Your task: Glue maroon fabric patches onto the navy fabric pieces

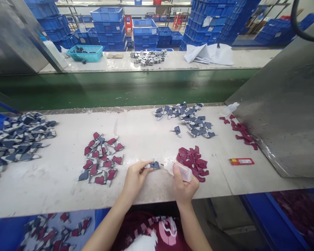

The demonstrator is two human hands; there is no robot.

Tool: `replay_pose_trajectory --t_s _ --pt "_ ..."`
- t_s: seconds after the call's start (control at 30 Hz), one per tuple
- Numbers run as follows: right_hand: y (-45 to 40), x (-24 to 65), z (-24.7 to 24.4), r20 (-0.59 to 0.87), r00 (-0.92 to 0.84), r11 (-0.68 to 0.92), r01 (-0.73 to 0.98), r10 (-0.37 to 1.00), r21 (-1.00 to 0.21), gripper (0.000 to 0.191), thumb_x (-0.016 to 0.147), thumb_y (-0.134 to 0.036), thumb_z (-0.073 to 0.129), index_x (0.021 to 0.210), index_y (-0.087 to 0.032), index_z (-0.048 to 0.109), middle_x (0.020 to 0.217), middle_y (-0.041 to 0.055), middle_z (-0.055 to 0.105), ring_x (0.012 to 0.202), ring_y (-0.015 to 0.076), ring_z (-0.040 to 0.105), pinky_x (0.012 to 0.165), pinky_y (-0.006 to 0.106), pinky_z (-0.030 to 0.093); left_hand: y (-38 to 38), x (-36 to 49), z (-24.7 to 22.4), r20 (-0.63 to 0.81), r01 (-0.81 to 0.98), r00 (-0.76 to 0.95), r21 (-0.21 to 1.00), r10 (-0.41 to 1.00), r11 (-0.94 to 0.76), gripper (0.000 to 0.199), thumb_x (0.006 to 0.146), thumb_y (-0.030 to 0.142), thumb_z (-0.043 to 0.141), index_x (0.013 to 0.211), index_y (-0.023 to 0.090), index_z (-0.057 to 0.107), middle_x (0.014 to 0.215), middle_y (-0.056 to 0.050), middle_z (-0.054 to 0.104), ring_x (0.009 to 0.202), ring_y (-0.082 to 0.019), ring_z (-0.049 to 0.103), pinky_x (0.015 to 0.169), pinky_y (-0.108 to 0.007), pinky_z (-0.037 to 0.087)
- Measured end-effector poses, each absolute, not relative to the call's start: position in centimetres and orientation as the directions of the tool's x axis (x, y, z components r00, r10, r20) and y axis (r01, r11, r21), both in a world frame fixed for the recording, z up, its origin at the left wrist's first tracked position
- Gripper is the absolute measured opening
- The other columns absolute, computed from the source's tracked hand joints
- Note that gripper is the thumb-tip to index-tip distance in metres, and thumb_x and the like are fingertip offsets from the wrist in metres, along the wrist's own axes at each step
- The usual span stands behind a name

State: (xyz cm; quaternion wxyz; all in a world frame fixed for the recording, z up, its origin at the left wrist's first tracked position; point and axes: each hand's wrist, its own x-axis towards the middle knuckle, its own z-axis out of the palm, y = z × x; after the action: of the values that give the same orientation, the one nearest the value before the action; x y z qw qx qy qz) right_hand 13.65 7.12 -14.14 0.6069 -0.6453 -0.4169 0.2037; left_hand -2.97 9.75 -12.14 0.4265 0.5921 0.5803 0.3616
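Note:
My left hand pinches a small blue-grey plastic part above the white table near its front edge. In my right hand is a translucent squeeze bottle, tilted so that its thin nozzle points at the part, close to it; I cannot tell whether they touch. Just beyond the bottle lies a heap of loose maroon pieces. To the left of my hands is a group of grey parts with maroon pieces on them. Several blue-grey and white parts lie farther back.
A large pile of blue-grey parts covers the table's left end. At right are more maroon pieces, a red-and-yellow packet and a metal panel. Blue bins stand below the front edge. A green belt runs behind.

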Motion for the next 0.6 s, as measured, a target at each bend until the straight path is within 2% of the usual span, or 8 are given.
replay_pose_trajectory --t_s 0.23,0.4,0.6 --pt "6.61 13.71 -14.52 0.261 0.575 0.105 0.291 0.776 -0.951 0.03 0.086 -0.044 0.071 0.082 -0.015 0.077 0.08 0.0116 0.077 0.073 0.0265 0.075 0.07 0.038 0.061 9.76 -2.91 -12.3 -0.043 0.399 0.061 0.917 0.997 0.015 0.021 0.082 0.017 0.069 0.1 0.022 0.08 0.093 -0.006 0.081 0.071 -0.02 0.071 0.069 -0.028 0.055" --pt "6.57 13.64 -14.5 0.252 0.615 0.111 0.258 0.747 -0.96 0.035 0.084 -0.048 0.073 0.08 -0.013 0.076 0.077 0.0102 0.077 0.068 0.0246 0.074 0.065 0.035 0.059 9.82 -2.89 -12.63 -0.036 0.384 0.072 0.923 0.997 0.005 0.023 0.083 0.013 0.069 0.102 0.021 0.08 0.098 -0.006 0.081 0.078 -0.02 0.073 0.072 -0.027 0.055" --pt "6.68 13.68 -14.24 0.259 0.624 0.132 0.243 0.737 -0.961 0.032 0.083 -0.045 0.074 0.076 -0.014 0.076 0.074 0.0089 0.077 0.065 0.0237 0.073 0.062 0.033 0.058 9.71 -2.94 -12.87 -0.029 0.382 0.073 0.924 0.997 -0.001 0.024 0.083 0.01 0.07 0.102 0.021 0.079 0.099 -0.006 0.081 0.079 -0.02 0.073 0.073 -0.027 0.055"
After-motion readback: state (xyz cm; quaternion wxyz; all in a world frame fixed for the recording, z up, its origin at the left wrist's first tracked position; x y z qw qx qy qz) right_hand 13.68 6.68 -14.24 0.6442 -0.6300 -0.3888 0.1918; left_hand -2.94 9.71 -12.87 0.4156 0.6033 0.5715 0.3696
